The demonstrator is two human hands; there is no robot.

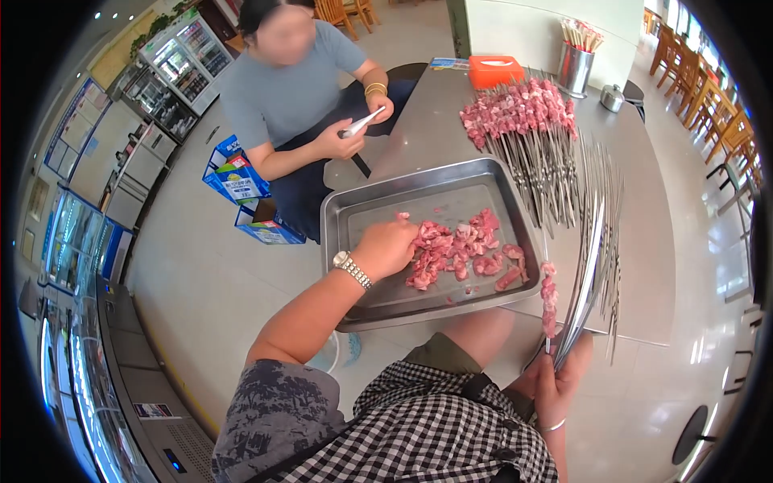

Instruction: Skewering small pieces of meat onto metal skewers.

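Observation:
My left hand [388,248], with a metal-band watch on the wrist, reaches into a large steel tray [366,304]. Its fingers are curled in at the left side of a pile of raw meat pieces [463,241]; the fingertips are partly hidden, and a pink bit shows beside them. At the table's near edge, my right hand [555,386] is closed on the lower end of a metal skewer [549,299] threaded with several meat pieces, its point upward. A fan of bare metal skewers [596,249] lies just right of it, their near ends close to that hand.
Many loaded meat skewers [523,113] are heaped on the grey table [644,298]. Behind them stand an orange tissue box [494,70], a steel canister of sticks [576,71] and a small lidded pot [612,98]. Across the tray, a seated person [290,88] holds a slim white object.

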